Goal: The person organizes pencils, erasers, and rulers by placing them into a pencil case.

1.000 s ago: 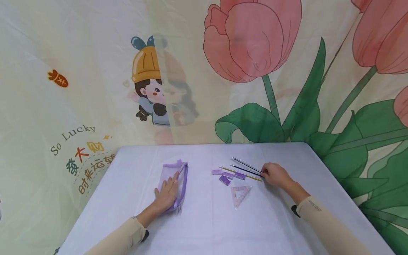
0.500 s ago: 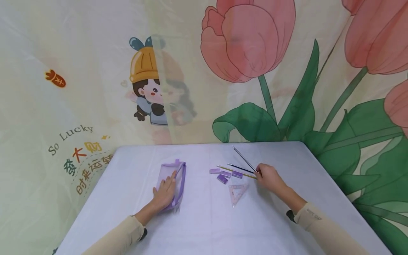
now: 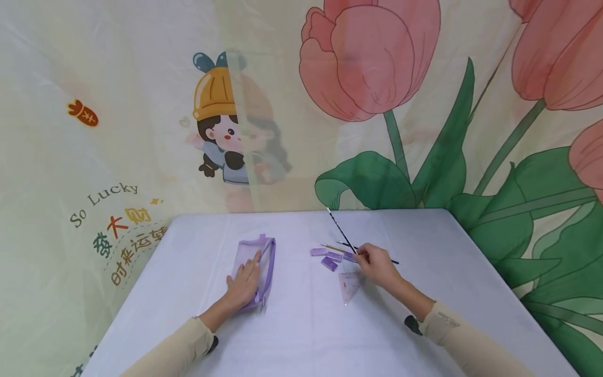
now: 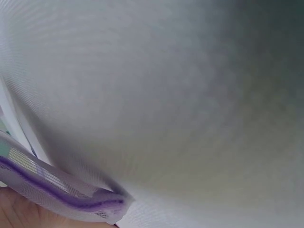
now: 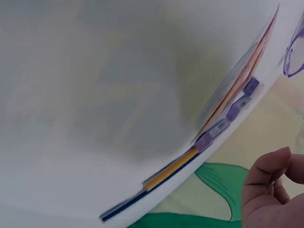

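Note:
My left hand (image 3: pixel 245 285) rests with its fingers stretched out on a see-through purple mesh pencil case (image 3: pixel 247 251) at the left of the table. The case's purple edge (image 4: pixel 71 199) runs over the hand in the left wrist view. My right hand (image 3: pixel 380 267) pinches a dark pencil with pale marks (image 3: pixel 340 228) by its near end, far end tilted up and away. Beneath and beyond that hand lie a yellow pencil (image 3: pixel 331 247) and another dark pencil (image 3: pixel 394 261), both partly hidden. Thumb and fingertips of the right hand (image 5: pixel 268 187) meet in the right wrist view.
Several small purple-wrapped erasers (image 3: pixel 329 263) lie left of the right hand. A clear pinkish set square (image 3: pixel 347 293) is just nearer, partly covered by the hand. The white-covered table (image 3: pixel 306 335) ends at a curtain (image 3: pixel 292 104) printed with tulips.
My right hand has raised one pencil from beside the others and carried it left over the erasers, its far end tipping up. The left hand stays on the pencil case.

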A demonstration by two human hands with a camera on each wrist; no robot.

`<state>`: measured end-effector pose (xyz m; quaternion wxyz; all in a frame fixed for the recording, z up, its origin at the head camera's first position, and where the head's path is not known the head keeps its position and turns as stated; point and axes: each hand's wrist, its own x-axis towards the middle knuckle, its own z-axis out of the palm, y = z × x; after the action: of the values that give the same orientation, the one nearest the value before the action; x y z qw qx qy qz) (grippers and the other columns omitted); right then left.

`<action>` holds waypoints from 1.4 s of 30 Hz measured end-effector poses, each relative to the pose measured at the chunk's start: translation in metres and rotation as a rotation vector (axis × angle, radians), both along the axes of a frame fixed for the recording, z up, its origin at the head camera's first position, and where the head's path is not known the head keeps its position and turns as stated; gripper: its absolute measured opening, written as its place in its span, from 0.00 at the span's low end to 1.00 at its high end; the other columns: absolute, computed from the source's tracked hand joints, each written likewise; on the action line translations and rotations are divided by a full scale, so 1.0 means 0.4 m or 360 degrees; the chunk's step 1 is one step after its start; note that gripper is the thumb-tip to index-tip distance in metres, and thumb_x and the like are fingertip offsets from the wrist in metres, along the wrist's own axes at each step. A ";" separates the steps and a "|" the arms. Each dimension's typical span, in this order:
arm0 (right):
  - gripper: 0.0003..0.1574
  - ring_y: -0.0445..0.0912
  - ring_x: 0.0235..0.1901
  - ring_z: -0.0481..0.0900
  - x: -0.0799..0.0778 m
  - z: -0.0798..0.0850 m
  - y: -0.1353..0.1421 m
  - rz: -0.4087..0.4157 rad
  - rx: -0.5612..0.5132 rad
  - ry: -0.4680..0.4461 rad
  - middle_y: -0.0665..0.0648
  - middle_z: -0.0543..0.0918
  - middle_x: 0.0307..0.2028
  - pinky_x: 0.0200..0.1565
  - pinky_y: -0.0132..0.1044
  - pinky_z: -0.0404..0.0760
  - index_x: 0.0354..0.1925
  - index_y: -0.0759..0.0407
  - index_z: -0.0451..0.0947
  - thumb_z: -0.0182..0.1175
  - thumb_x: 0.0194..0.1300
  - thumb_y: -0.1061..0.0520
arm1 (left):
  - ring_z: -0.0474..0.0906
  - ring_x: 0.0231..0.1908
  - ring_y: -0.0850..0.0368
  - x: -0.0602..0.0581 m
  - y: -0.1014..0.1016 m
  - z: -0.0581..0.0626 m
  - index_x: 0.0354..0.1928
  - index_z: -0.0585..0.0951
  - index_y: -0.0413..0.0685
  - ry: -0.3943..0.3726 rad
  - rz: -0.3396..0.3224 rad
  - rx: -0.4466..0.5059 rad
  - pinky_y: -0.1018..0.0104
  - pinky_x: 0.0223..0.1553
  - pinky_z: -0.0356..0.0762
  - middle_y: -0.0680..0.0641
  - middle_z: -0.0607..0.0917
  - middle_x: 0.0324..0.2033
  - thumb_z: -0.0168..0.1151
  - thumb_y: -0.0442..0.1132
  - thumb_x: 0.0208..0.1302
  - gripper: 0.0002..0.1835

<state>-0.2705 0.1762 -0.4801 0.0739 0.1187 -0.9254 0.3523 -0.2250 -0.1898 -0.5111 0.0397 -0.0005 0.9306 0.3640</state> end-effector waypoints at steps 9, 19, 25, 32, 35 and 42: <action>0.14 0.44 0.30 0.75 -0.002 -0.003 -0.056 -0.0067 -0.0182 -0.0083 0.55 0.83 0.33 0.27 0.28 0.75 0.52 0.65 0.81 0.64 0.72 0.59 | 0.40 0.77 0.22 -0.016 0.005 0.004 0.83 0.48 0.55 0.0017 -0.0037 0.0032 0.18 0.68 0.23 0.30 0.52 0.79 0.23 0.55 0.84 0.32; 0.20 0.40 0.25 0.72 0.013 -0.012 -0.135 -0.0024 -0.0219 -0.0043 0.53 0.80 0.28 0.23 0.28 0.70 0.57 0.67 0.80 0.64 0.70 0.62 | 0.43 0.77 0.21 -0.010 0.014 -0.007 0.83 0.49 0.53 0.0050 -0.0007 -0.0009 0.17 0.68 0.26 0.30 0.55 0.78 0.26 0.52 0.84 0.31; 0.19 0.34 0.20 0.66 0.032 -0.025 -0.184 0.0130 -0.0304 0.0070 0.51 0.77 0.23 0.22 0.26 0.66 0.52 0.73 0.82 0.63 0.62 0.68 | 0.42 0.77 0.21 -0.012 0.015 -0.008 0.82 0.52 0.54 0.0067 -0.0006 -0.0028 0.17 0.68 0.25 0.29 0.54 0.78 0.27 0.52 0.84 0.31; 0.17 0.34 0.20 0.67 0.056 -0.033 -0.235 0.0230 -0.0347 0.0038 0.50 0.78 0.21 0.22 0.26 0.68 0.49 0.74 0.83 0.64 0.61 0.69 | 0.43 0.77 0.21 -0.014 0.015 -0.012 0.82 0.54 0.56 0.0068 0.0006 -0.0074 0.17 0.68 0.26 0.27 0.54 0.77 0.26 0.53 0.83 0.31; 0.17 0.33 0.19 0.69 0.066 -0.041 -0.252 0.0281 -0.0364 0.0013 0.51 0.80 0.20 0.22 0.25 0.70 0.49 0.75 0.83 0.64 0.61 0.68 | 0.44 0.76 0.21 -0.012 0.015 -0.012 0.82 0.55 0.56 0.0072 0.0010 -0.0089 0.16 0.68 0.28 0.26 0.54 0.77 0.26 0.53 0.83 0.31; 0.16 0.31 0.19 0.69 0.091 -0.048 -0.299 0.0429 -0.0463 -0.0091 0.56 0.82 0.21 0.23 0.24 0.70 0.48 0.78 0.82 0.64 0.62 0.69 | 0.44 0.76 0.20 -0.007 0.013 -0.012 0.82 0.54 0.55 0.0066 0.0006 -0.0101 0.15 0.67 0.29 0.26 0.54 0.77 0.26 0.53 0.83 0.31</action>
<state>-0.2341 0.0565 -0.4994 0.0162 0.2195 -0.8422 0.4922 -0.2280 -0.1844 -0.5159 0.0198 0.0041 0.9423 0.3342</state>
